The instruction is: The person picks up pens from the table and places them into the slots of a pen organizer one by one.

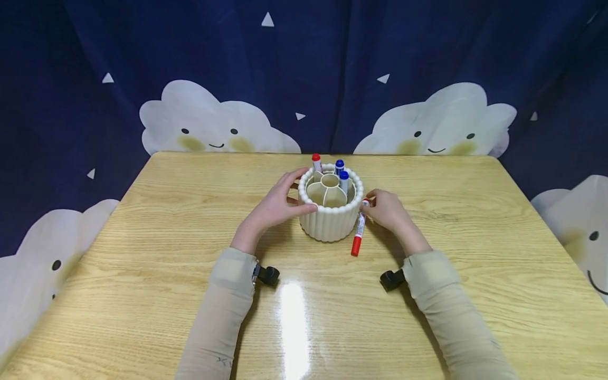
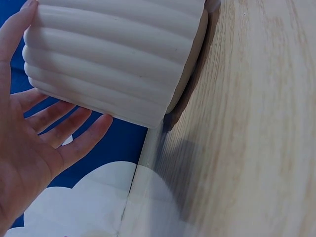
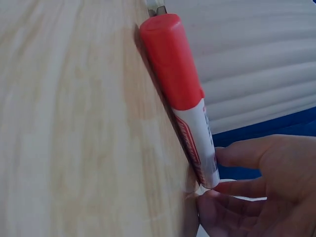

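Note:
A cream, ribbed pen holder (image 1: 329, 224) with a beaded rim and divided compartments stands upright on the table. My left hand (image 1: 275, 203) holds it from the left, the thumb at the near rim and the fingers spread round the far side. At its right side, my right hand (image 1: 386, 210) pinches a red-capped white marker (image 1: 360, 227) by its far end. In the right wrist view the marker (image 3: 182, 94) slants close along the tabletop, red cap away from the hand. Inside the holder stand a red marker (image 1: 316, 163) and two blue markers (image 1: 339, 167).
The wood-grain table (image 1: 157, 237) ends at a dark blue curtain (image 1: 323, 63) printed with white clouds and triangles. A black wrist camera (image 1: 269, 275) sits on the left wrist, and another black camera (image 1: 391, 280) on the right.

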A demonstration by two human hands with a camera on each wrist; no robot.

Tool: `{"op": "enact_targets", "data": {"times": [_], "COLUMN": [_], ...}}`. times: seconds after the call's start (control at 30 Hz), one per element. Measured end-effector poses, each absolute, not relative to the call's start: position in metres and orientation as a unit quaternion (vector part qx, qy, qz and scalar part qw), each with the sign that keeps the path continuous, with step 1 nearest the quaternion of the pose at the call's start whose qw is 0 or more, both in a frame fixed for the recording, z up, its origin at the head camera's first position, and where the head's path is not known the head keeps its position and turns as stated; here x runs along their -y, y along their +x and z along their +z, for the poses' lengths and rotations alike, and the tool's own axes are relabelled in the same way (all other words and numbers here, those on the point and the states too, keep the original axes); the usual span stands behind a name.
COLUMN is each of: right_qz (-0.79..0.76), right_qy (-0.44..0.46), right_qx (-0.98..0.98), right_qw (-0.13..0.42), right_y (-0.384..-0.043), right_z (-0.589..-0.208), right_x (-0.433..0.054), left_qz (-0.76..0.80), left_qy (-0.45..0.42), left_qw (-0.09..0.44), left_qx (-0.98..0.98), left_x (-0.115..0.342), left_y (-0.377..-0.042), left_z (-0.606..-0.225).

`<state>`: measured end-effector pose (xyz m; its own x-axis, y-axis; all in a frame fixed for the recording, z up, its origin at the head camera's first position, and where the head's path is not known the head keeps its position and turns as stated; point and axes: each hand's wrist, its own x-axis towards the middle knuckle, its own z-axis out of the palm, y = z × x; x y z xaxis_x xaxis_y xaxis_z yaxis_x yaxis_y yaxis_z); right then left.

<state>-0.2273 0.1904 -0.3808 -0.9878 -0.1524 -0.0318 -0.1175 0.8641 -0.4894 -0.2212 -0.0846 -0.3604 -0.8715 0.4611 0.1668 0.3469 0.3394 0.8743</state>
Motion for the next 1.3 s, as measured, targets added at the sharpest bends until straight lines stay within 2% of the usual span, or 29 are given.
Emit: {"op": "enact_targets", "data": {"times": [0.2, 0.63, 0.9, 1.03, 1.3], "right_qz": [-0.235, -0.301, -0.331, -0.352, -0.374], "right_qy": [-0.076, -0.039, -0.028, -0.033, -0.067], "right_qx": [-0.968, -0.952, -0.943, -0.936, -0.92], "right_qw": [0.035, 0.047, 0.029, 0.003, -0.095], "right_y": [-0.229, -0.224, -0.22, -0.215, -0.203], "right_z": [-0.38, -0.376, -0.37, -0.361, -0.338], "right_x": [-0.187, -0.191, -0.197, -0.197, -0.19], "left_qz": [0.516, 0.52, 0.517, 0.515, 0.513], "left_qy": [0.251, 0.248, 0.252, 0.245, 0.241], "left_qw": [0.056, 0.055, 0.057, 0.058, 0.068], "left_qx": [-0.817, -0.815, -0.816, -0.819, -0.821], "left_x": [0.085, 0.084, 0.083, 0.084, 0.083], "left_y": [-0.222, -0.223, -0.222, -0.223, -0.217], "left_z": [-0.36, -0.361, -0.361, -0.361, -0.352]}}
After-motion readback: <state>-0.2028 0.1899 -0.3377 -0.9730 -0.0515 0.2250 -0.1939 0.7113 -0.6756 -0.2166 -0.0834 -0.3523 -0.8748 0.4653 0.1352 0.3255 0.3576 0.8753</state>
